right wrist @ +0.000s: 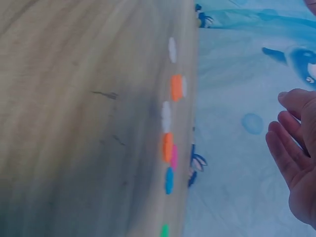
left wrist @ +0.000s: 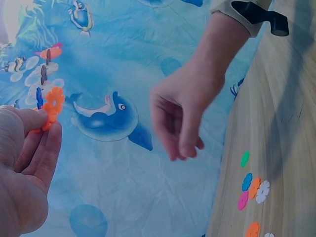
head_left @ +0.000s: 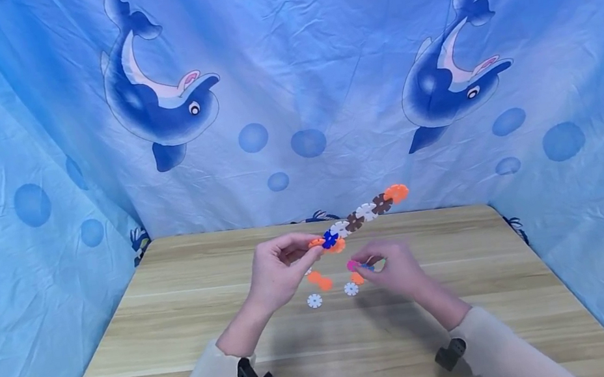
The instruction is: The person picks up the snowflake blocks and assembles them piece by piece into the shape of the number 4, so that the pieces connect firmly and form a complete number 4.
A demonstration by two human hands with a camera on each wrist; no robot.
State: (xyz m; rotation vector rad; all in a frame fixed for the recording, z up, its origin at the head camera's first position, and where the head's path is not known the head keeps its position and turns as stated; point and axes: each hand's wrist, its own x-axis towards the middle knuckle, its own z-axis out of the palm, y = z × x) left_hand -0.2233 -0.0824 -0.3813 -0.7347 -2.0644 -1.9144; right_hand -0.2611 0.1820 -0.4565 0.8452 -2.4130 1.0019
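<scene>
Okay, disc chain just below right of frame centre, slanting up rightward. Left hand pinches it at orange lower end. Right hand loosely curled, looks empty, near loose discs. Chain probably light, stiff, slick plastic; joints may pop if bent, so grip beside joint. Wood-grain table below; blue dolphin-print cloth behind, both sides.

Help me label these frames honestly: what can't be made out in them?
- Head: part of the blue disc, behind the right hand.
- Left wrist: the lowest white disc, cut off by the bottom edge.
- Right wrist: the green disc's lower part, cut off by the bottom edge.
</scene>
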